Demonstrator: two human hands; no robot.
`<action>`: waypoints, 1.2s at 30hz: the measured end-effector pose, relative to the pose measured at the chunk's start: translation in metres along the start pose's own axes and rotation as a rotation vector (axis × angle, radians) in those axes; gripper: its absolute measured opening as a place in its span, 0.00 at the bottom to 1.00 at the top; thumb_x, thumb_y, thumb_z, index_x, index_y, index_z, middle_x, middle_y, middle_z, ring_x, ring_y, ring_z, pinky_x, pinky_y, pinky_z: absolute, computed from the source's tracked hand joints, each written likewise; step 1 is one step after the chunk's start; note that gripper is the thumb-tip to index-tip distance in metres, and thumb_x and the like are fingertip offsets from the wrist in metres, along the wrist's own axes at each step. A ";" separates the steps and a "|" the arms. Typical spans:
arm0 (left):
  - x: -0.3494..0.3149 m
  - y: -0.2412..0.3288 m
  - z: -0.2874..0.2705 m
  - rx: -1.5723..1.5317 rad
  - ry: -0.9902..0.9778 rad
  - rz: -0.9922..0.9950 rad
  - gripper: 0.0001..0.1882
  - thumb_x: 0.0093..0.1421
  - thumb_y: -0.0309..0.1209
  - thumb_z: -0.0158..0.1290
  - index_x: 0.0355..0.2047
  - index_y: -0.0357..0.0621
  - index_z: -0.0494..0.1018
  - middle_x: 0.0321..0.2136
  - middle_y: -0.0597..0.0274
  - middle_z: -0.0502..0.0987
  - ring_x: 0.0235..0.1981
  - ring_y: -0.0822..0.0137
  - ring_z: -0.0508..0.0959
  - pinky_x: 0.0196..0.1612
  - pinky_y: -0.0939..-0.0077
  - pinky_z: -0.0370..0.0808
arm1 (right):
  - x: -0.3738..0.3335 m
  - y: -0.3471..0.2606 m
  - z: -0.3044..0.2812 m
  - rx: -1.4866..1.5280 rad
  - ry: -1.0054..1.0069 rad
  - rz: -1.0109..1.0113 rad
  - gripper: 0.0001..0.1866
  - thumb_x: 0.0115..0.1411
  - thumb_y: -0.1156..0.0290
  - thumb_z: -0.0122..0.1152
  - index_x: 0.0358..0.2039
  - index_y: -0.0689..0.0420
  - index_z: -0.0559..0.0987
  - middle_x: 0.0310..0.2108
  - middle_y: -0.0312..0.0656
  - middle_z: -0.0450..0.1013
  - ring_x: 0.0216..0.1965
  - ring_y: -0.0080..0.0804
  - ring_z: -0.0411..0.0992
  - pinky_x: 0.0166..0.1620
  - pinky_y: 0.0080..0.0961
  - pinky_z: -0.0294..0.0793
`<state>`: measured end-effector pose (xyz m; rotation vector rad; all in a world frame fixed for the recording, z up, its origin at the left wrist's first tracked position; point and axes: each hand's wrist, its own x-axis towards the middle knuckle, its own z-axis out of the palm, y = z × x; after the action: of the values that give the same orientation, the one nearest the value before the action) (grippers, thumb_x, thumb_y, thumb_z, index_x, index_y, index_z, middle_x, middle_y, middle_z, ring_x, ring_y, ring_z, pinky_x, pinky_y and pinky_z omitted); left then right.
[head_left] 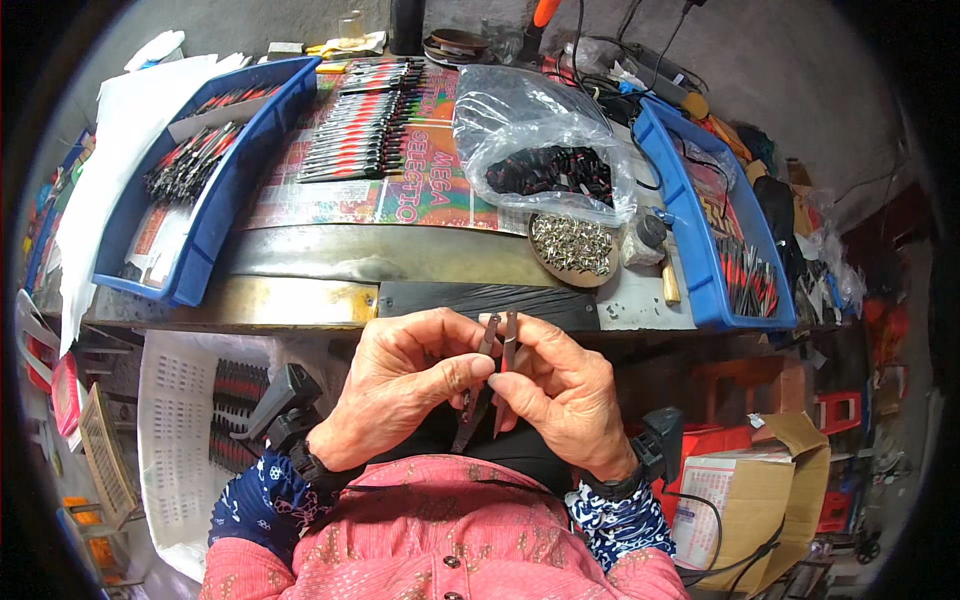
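Above my lap, at the bench edge, both hands work close together. My left hand (pixel 385 385) pinches a slim dark metal piece (pixel 467 428) between thumb and fingers; it has a small hole near its upper end and tapers downward. A similar slim piece with a red part (pixel 510 335) is pinched in my right hand (pixel 565 395). The two pieces stand side by side, nearly upright, with their upper ends close. Whether they touch lower down is hidden by my fingers and thumbs.
On the bench, rows of red-and-black tools (pixel 365 125) lie beside a plastic bag of dark parts (pixel 550 175). A dish of small metal parts (pixel 573 247) sits nearer me. Blue trays (pixel 190 255) (pixel 700 270) flank these. Below are a white basket (pixel 175 440) and a cardboard box (pixel 800 490).
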<state>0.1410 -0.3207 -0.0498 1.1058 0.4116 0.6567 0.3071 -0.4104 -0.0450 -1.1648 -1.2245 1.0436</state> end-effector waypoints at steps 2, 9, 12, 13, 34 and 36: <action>0.003 -0.003 0.001 -0.016 -0.016 0.006 0.08 0.61 0.26 0.58 0.38 0.35 0.76 0.30 0.64 0.79 0.27 0.79 0.75 0.30 0.86 0.73 | 0.000 0.002 0.001 0.002 -0.010 -0.005 0.24 0.62 0.78 0.58 0.59 0.61 0.67 0.28 0.36 0.77 0.25 0.15 0.72 0.27 0.14 0.72; 0.006 -0.010 -0.001 -0.043 0.019 -0.015 0.07 0.59 0.23 0.58 0.37 0.33 0.76 0.30 0.61 0.79 0.27 0.75 0.77 0.31 0.83 0.76 | 0.000 0.007 0.003 -0.005 0.006 0.002 0.25 0.63 0.78 0.57 0.60 0.60 0.67 0.32 0.38 0.78 0.31 0.17 0.75 0.29 0.15 0.75; 0.007 -0.011 -0.002 -0.038 0.026 -0.022 0.07 0.59 0.23 0.58 0.37 0.33 0.76 0.30 0.61 0.79 0.27 0.75 0.77 0.31 0.82 0.76 | 0.002 0.011 0.003 -0.019 0.009 -0.015 0.25 0.62 0.79 0.57 0.60 0.59 0.67 0.32 0.38 0.78 0.30 0.17 0.75 0.29 0.15 0.75; 0.007 -0.012 -0.002 -0.046 0.026 -0.024 0.07 0.59 0.23 0.58 0.37 0.33 0.76 0.30 0.61 0.79 0.27 0.75 0.77 0.31 0.82 0.76 | 0.002 0.012 0.003 -0.032 0.008 -0.027 0.25 0.62 0.80 0.57 0.60 0.59 0.66 0.32 0.38 0.78 0.30 0.17 0.75 0.29 0.15 0.75; 0.013 -0.023 -0.009 -0.053 0.022 -0.028 0.07 0.61 0.27 0.57 0.36 0.35 0.77 0.25 0.64 0.80 0.25 0.79 0.77 0.26 0.86 0.72 | 0.003 0.018 0.003 -0.104 0.012 0.056 0.28 0.61 0.82 0.58 0.62 0.58 0.66 0.30 0.38 0.78 0.25 0.14 0.73 0.25 0.12 0.72; 0.013 -0.025 -0.009 -0.060 0.025 -0.034 0.07 0.61 0.27 0.57 0.36 0.35 0.77 0.25 0.64 0.80 0.25 0.79 0.77 0.26 0.87 0.72 | 0.003 0.019 0.002 -0.112 0.014 0.053 0.28 0.61 0.81 0.58 0.62 0.59 0.66 0.29 0.38 0.78 0.25 0.14 0.72 0.25 0.12 0.72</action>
<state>0.1521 -0.3131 -0.0763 1.0324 0.4285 0.6491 0.3054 -0.4049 -0.0636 -1.2953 -1.2605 1.0149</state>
